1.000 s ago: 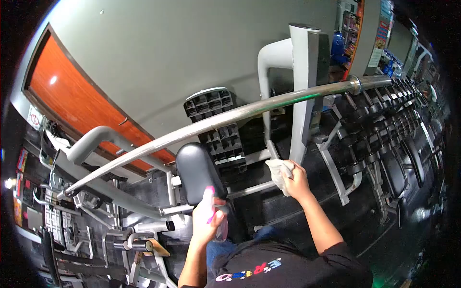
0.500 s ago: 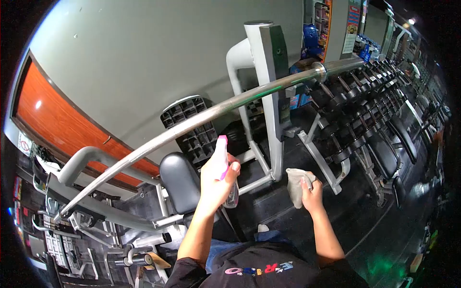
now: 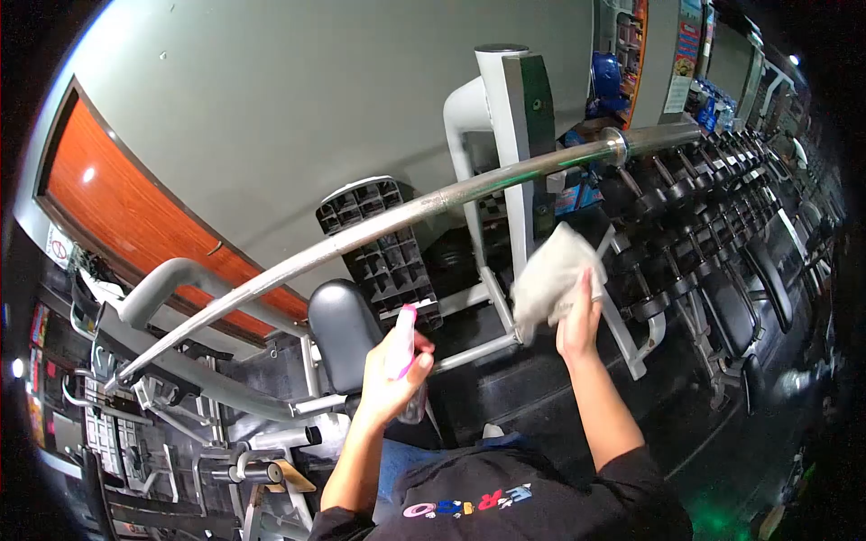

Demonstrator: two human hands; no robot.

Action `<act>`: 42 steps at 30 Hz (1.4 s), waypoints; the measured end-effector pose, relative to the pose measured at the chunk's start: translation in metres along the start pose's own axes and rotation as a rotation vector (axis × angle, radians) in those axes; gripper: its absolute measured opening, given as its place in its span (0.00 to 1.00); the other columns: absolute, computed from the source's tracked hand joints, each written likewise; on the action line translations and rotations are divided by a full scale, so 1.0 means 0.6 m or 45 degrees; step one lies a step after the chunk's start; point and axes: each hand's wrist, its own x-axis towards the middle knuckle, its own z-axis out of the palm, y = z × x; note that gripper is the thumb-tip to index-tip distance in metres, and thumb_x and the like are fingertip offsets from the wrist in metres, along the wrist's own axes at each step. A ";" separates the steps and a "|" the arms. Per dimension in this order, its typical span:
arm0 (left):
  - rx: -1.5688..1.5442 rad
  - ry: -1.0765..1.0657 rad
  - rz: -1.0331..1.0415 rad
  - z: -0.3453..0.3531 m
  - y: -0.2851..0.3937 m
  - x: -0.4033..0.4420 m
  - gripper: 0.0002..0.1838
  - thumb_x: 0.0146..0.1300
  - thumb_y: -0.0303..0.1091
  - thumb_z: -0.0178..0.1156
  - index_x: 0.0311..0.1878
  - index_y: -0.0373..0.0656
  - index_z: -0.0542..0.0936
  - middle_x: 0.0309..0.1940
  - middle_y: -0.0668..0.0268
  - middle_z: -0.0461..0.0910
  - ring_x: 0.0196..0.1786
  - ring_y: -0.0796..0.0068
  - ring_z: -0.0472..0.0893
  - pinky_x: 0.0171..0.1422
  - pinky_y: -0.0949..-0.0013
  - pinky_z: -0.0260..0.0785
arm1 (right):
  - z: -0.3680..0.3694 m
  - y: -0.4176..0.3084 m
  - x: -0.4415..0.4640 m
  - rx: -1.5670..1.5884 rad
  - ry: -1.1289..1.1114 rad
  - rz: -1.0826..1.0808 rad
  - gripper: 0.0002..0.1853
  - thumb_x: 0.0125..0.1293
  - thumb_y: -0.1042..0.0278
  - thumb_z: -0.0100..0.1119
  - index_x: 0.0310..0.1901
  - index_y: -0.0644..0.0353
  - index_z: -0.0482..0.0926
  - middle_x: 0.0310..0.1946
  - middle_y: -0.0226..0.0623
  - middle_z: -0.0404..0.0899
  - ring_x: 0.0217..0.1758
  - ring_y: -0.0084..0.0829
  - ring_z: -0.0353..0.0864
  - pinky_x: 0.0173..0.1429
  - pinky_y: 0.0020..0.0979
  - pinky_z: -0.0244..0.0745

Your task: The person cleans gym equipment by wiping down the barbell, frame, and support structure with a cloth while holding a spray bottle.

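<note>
My left hand (image 3: pixel 386 379) is wrapped round a clear spray bottle (image 3: pixel 413 410) with a pink and white nozzle, held below the bar and near the black padded seat. In my right hand (image 3: pixel 578 326) is a pale grey cloth (image 3: pixel 559 270), gripped at its lower side and spread upward. The cloth is beneath the right part of the long metal barbell (image 3: pixel 397 215), apart from it as far as I can see. That barbell crosses the view from lower left to upper right, in front of the grey rack upright (image 3: pixel 516 162).
A black seat pad (image 3: pixel 341 317) is below the bar. Behind it a black plastic grid piece (image 3: pixel 383 239) leans by the wall. To the right stands a rack of dumbbells (image 3: pixel 695 216), with benches beside it. An orange-brown wood panel (image 3: pixel 135 198) is at left.
My right hand has raised the cloth toward the barbell, and the cloth has spread open. My left hand has lowered with the spray bottle. The view has shifted slightly.
</note>
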 end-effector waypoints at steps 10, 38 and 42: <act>-0.226 0.265 -0.169 -0.045 -0.066 -0.138 0.35 0.62 0.50 0.66 0.65 0.36 0.69 0.39 0.62 0.79 0.41 0.73 0.81 0.44 0.69 0.79 | 0.232 -0.005 0.086 -1.696 -0.347 -1.341 0.28 0.57 0.64 0.64 0.61 0.44 0.71 0.73 0.43 0.55 0.79 0.57 0.40 0.71 0.75 0.27; -0.240 0.033 -0.224 -0.048 -0.113 -0.176 0.45 0.61 0.58 0.64 0.70 0.34 0.62 0.39 0.58 0.80 0.36 0.71 0.82 0.42 0.66 0.79 | -0.206 0.316 -0.119 -1.134 -0.465 0.511 0.23 0.72 0.47 0.49 0.44 0.62 0.81 0.27 0.38 0.82 0.30 0.30 0.80 0.35 0.38 0.73; -0.287 0.070 -0.199 -0.042 -0.110 -0.175 0.38 0.61 0.57 0.65 0.61 0.36 0.67 0.41 0.57 0.79 0.35 0.70 0.83 0.42 0.64 0.78 | -0.045 0.129 -0.050 -0.689 -0.231 0.687 0.22 0.77 0.52 0.43 0.62 0.59 0.71 0.44 0.32 0.81 0.49 0.24 0.79 0.56 0.31 0.75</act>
